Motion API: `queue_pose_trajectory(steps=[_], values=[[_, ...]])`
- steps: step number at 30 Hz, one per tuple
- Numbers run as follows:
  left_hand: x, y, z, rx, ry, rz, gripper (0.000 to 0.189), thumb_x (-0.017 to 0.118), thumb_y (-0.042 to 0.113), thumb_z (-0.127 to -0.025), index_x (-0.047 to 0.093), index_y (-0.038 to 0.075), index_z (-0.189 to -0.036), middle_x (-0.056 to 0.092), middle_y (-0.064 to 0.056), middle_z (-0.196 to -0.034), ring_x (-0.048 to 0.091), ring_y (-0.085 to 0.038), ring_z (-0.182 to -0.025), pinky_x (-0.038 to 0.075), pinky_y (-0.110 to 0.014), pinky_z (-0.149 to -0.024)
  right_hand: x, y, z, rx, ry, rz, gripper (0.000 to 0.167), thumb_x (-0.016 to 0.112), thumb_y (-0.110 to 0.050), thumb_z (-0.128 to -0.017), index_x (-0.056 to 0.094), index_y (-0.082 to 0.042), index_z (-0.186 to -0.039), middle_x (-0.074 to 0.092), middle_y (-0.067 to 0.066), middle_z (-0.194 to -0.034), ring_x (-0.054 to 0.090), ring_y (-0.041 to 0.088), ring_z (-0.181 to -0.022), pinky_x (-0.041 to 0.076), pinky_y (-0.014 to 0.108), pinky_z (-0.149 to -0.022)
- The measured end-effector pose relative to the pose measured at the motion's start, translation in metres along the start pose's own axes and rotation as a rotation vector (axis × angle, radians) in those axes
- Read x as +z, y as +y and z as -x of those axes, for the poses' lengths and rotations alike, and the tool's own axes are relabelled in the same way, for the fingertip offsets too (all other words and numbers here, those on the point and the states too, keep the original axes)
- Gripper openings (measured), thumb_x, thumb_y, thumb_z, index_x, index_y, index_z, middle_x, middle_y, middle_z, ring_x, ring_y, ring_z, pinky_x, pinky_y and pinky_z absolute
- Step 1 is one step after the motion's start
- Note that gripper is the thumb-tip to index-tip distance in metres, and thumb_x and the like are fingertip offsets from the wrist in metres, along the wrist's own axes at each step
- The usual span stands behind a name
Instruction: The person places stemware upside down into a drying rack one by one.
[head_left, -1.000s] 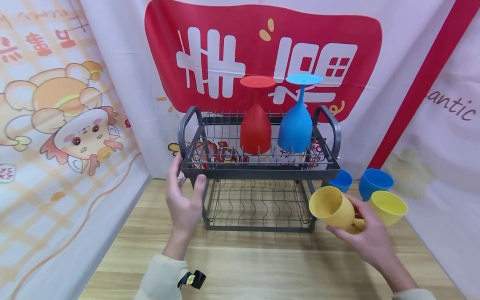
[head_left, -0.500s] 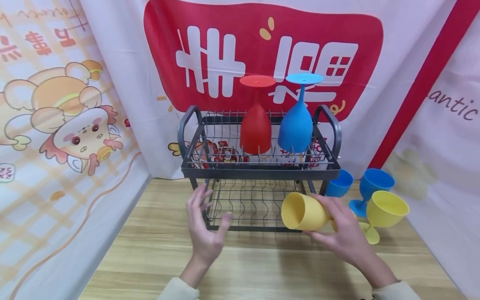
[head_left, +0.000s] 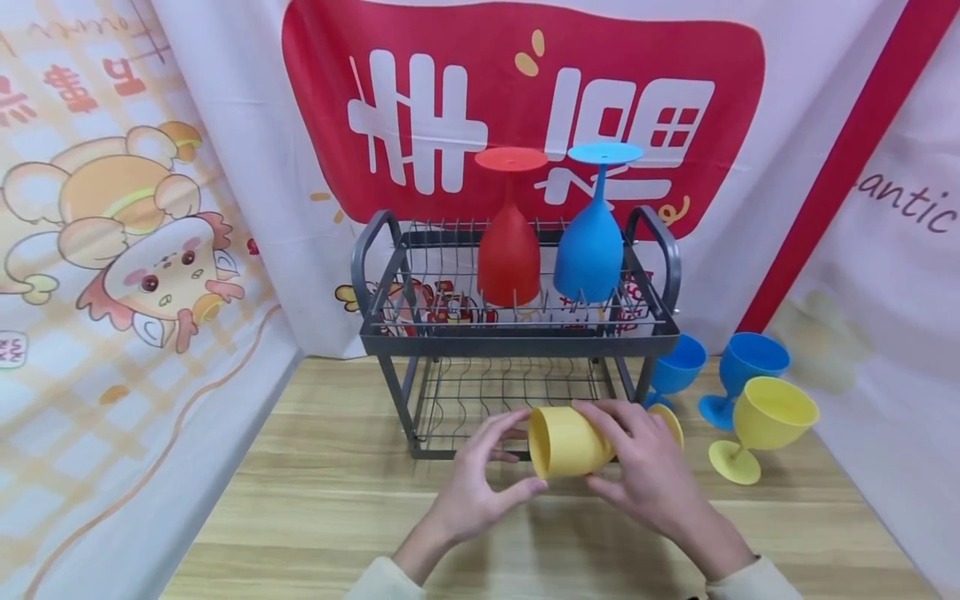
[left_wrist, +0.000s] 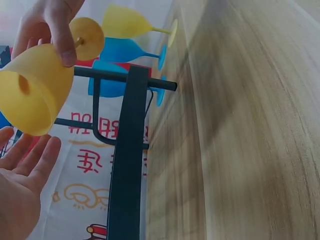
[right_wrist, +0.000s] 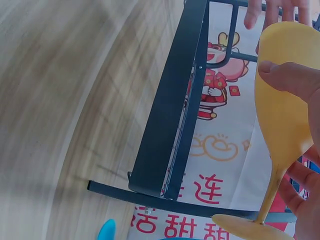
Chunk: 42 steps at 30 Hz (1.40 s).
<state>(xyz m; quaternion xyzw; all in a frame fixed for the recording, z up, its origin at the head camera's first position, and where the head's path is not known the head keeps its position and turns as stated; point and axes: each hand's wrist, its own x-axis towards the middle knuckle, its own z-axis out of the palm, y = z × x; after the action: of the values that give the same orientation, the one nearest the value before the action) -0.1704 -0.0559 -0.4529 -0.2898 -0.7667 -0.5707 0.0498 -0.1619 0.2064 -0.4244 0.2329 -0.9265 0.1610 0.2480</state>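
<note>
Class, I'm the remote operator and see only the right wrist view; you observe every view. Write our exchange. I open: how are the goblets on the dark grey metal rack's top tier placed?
Observer: A matte red stemmed goblet and a matte blue stemmed goblet stand upside down on the rack, bases up.
Operator: Is anything yellow in sight besides what the right hand holds?
Observer: Yes, an upright yellow stemmed goblet on the pale wood-grain table, right of the rack in the head view.
Operator: Which way does the mouth of the held golden-yellow goblet face? I can't see inside its bowl.
Observer: In the head view it lies sideways, mouth toward the left hand.
</note>
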Motion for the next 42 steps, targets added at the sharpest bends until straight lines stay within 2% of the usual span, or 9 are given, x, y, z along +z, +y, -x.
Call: queue_pose_trajectory(steps=[8,13,19,24,29,32,36,38,42], values=[[0.002,0.002,-0.003,-0.064,-0.021,0.024,0.083,0.091,0.031,-0.083,0.048,0.030,-0.155,0.059,0.005,-0.146,0.064,-0.025,-0.128,0.063,-0.032,-0.097,0.003,-0.011,0.000,-0.045,-0.033,0.037,0.100,0.105,-0.037,-0.062,0.058,-0.030,-0.150,0.065,0.006,-0.136,0.063,0.030,-0.122,0.053,0.051,-0.101],[0.006,0.002,-0.004,-0.094,-0.013,-0.006,0.077,0.091,0.035,-0.083,0.055,0.028,-0.150,0.063,0.006,-0.136,0.066,-0.023,-0.120,0.063,-0.028,-0.094,0.006,-0.018,0.000,-0.054,-0.052,0.056,0.097,0.103,-0.038,-0.064,0.059,-0.030,-0.149,0.066,0.005,-0.134,0.063,0.030,-0.121,0.052,0.051,-0.103],[0.007,0.004,-0.004,-0.126,0.003,0.002,0.074,0.092,0.035,-0.082,0.056,0.034,-0.147,0.063,0.008,-0.138,0.067,-0.022,-0.120,0.063,-0.028,-0.094,0.008,-0.019,0.003,-0.027,-0.053,0.045,0.099,0.104,-0.038,-0.062,0.058,-0.028,-0.150,0.066,0.007,-0.137,0.063,0.032,-0.123,0.052,0.052,-0.103],[0.008,0.005,-0.007,-0.144,0.029,0.049,0.072,0.090,0.031,-0.083,0.057,0.032,-0.147,0.065,0.005,-0.141,0.067,-0.022,-0.119,0.063,-0.029,-0.094,0.007,-0.016,0.004,-0.034,0.006,0.024,0.103,0.106,-0.030,-0.060,0.057,-0.024,-0.151,0.064,0.008,-0.139,0.062,0.031,-0.123,0.054,0.052,-0.100],[0.008,0.004,-0.009,-0.194,0.070,0.142,0.072,0.090,0.025,-0.083,0.057,0.025,-0.147,0.065,0.000,-0.143,0.065,-0.028,-0.122,0.062,-0.028,-0.095,0.008,-0.013,0.009,-0.010,0.132,-0.025,0.098,0.106,-0.022,-0.060,0.060,-0.013,-0.146,0.064,0.013,-0.135,0.060,0.031,-0.122,0.057,0.055,-0.099],[0.009,0.003,-0.009,-0.224,0.100,0.199,0.073,0.090,0.020,-0.083,0.057,0.022,-0.148,0.063,-0.006,-0.142,0.065,-0.031,-0.122,0.063,-0.030,-0.096,0.010,-0.015,0.014,0.077,0.212,-0.065,0.091,0.105,-0.016,-0.061,0.062,-0.006,-0.141,0.064,0.015,-0.133,0.060,0.031,-0.122,0.058,0.050,-0.102],[0.010,0.001,-0.009,-0.241,0.127,0.223,0.073,0.090,0.019,-0.083,0.056,0.026,-0.147,0.062,-0.008,-0.141,0.065,-0.029,-0.121,0.064,-0.035,-0.098,0.014,-0.023,0.021,0.295,0.288,-0.224,0.074,0.100,-0.011,-0.069,0.063,-0.001,-0.132,0.067,0.012,-0.125,0.062,0.020,-0.116,0.052,0.017,-0.103],[0.011,0.000,-0.009,-0.236,0.132,0.232,0.073,0.089,0.019,-0.083,0.056,0.026,-0.148,0.062,-0.009,-0.141,0.065,-0.028,-0.121,0.063,-0.037,-0.099,0.017,-0.028,0.025,0.438,0.294,-0.368,0.062,0.096,-0.010,-0.076,0.063,-0.003,-0.128,0.069,0.009,-0.121,0.062,0.013,-0.111,0.045,0.006,-0.098],[0.015,0.001,-0.009,-0.225,0.124,0.248,0.072,0.088,0.019,-0.085,0.055,0.025,-0.148,0.062,-0.009,-0.142,0.065,-0.027,-0.122,0.063,-0.035,-0.099,0.022,-0.037,0.028,0.720,0.231,-0.729,0.050,0.088,-0.016,-0.089,0.059,-0.005,-0.128,0.067,0.008,-0.123,0.065,0.005,-0.107,0.052,0.008,-0.095]])
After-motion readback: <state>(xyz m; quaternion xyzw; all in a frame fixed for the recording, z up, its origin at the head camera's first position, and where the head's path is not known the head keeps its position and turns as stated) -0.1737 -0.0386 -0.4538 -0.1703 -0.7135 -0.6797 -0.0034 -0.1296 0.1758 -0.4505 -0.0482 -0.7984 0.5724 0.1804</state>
